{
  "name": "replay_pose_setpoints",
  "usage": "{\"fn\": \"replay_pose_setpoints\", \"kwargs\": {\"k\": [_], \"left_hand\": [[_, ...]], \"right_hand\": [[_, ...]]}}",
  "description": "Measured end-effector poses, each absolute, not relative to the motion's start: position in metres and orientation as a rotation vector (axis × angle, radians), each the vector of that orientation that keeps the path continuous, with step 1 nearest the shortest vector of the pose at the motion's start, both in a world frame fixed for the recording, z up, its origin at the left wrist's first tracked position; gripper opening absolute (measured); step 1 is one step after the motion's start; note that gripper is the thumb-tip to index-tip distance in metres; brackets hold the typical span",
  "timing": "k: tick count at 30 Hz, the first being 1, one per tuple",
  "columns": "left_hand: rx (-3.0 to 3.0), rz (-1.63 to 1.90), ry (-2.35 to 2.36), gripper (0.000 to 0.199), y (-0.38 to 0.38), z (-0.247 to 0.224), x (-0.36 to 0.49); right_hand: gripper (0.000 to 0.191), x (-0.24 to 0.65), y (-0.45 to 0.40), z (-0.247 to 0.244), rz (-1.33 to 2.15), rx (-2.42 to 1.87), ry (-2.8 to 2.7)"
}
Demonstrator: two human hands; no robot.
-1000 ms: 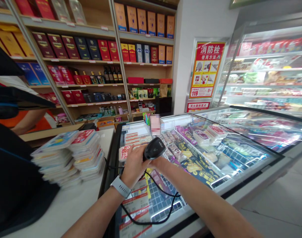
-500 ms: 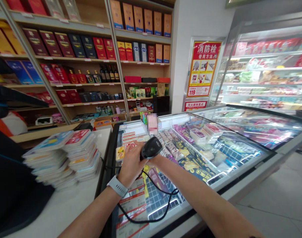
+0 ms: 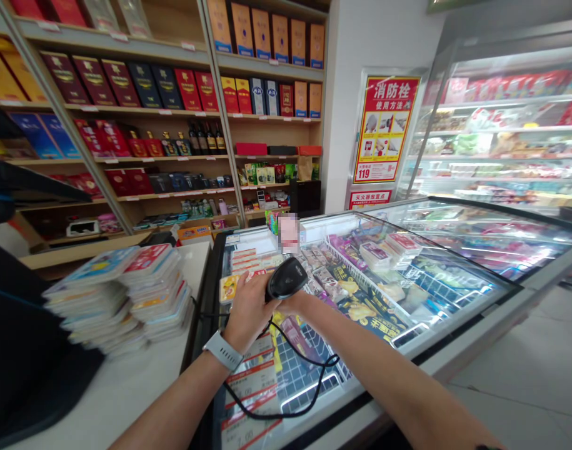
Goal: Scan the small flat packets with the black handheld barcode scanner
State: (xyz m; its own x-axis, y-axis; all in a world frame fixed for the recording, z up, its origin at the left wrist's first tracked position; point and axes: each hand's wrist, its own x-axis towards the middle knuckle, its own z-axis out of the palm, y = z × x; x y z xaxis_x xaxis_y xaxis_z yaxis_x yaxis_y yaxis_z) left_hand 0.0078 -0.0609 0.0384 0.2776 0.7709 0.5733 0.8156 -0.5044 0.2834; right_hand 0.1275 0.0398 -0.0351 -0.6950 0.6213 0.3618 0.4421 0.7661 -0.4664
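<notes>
My left hand [image 3: 249, 307], a pale-banded watch [image 3: 223, 351] on its wrist, is closed around the handle of a black barcode scanner [image 3: 288, 278]. From its grip, the scanner's black cable [image 3: 321, 387] loops over the freezer's glass. My right arm reaches across from the lower right, and my right hand [image 3: 290, 304] is mostly hidden behind the scanner and my left hand, so its fingers do not show. Just past my left hand is a yellow-and-white card-like pack [image 3: 229, 289]; whether anything holds it I cannot tell.
Stacks of flat card-like packs [image 3: 157, 294] stand on the white counter [image 3: 46, 406] at left. Under the freezer's glass lid [image 3: 459, 275] lie wrapped ice creams [image 3: 374, 312] in wire baskets. Shelves of boxes [image 3: 220, 112] line the back; a lit display cooler [image 3: 506, 131] stands right.
Both hands and the scanner stay almost in place. The yellow pack and the red-and-white one beside it have shifted slightly beyond my left hand.
</notes>
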Motion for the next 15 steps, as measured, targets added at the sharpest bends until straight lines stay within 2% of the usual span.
{"fn": "replay_pose_setpoints", "kwargs": {"k": [9, 15], "left_hand": [[-2.47, -1.029, -1.51, 0.029, -0.057, 0.035, 0.005], [-2.471, -1.026, -1.52, 0.028, -0.059, 0.036, 0.006]], "right_hand": [[0.022, 0.181, 0.03, -0.031, 0.291, -0.962, -2.49], [0.043, 0.223, 0.016, -0.019, 0.089, -1.053, -2.426]]}}
